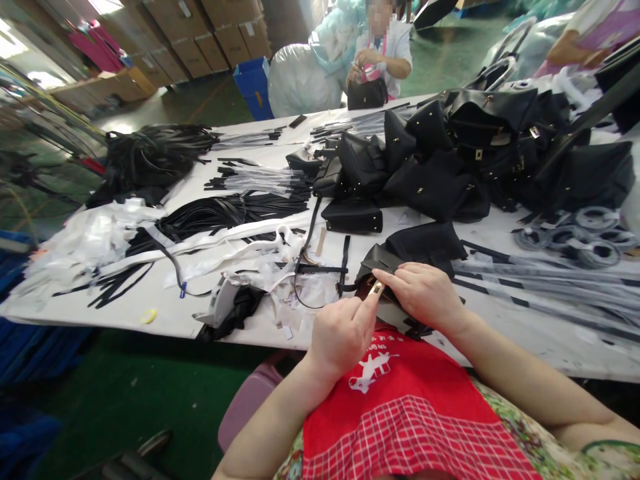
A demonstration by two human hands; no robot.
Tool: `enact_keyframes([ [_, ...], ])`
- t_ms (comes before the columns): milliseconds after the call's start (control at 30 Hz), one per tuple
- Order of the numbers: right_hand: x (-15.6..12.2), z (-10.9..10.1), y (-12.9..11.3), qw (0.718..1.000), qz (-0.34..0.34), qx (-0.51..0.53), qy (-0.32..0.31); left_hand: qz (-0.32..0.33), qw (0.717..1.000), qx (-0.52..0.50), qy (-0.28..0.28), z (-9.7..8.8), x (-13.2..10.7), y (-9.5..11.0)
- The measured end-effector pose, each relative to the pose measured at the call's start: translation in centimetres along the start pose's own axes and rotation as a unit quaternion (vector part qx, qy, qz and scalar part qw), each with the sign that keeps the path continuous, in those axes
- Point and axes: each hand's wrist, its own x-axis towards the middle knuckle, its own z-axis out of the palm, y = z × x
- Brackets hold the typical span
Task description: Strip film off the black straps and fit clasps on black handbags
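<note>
- Your white desk (173, 308) spreads across the whole view, loaded with bags, straps and wrapping.
- The pile of black bags (425, 183) sits heaped toward the far right of it, several showing gold fittings.
- Across from you, a person (403, 52) in a white top has both hands at another black bag (367, 95) at the far edge.
- Off to your left, the heap of black straps (155, 157) lies near the far edge, and a flatter strap bundle (215, 217) stretches out nearer to you.
- Left of that bundle, you have a mound of clear plastic (85, 243).
- The small black bag (377, 260) you are handling is right in front of you at the near edge, just above your red apron (410, 387).
- Your right hand (430, 293) bends over this bag, its fingers grasping the upper part, index finger stretched along the edge.
- Your left hand (345, 330) has its fingers pinched on a gold metal piece (377, 288) at the bag's near side.
- A yellow disc (149, 315) lies near the front edge, well to your left.
</note>
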Motion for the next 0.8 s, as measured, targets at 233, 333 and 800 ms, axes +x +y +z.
enact_keyframes([
  [233, -0.02, 0.43, -0.27, 0.999, 0.030, -0.002, -0.010, 0.051, 0.997, 0.057, -0.027, 0.35, -0.48, -0.29],
  [333, 0.02, 0.50, -0.37, 0.999, 0.037, 0.000, -0.013, 0.066, 0.994, 0.080, -0.033, 0.43, -0.56, -0.36],
  [800, -0.12, 0.40, -0.74, 1.000, 0.011, 0.021, -0.009, -0.221, 0.939, -0.261, -0.037, 0.98, 0.32, -0.68],
])
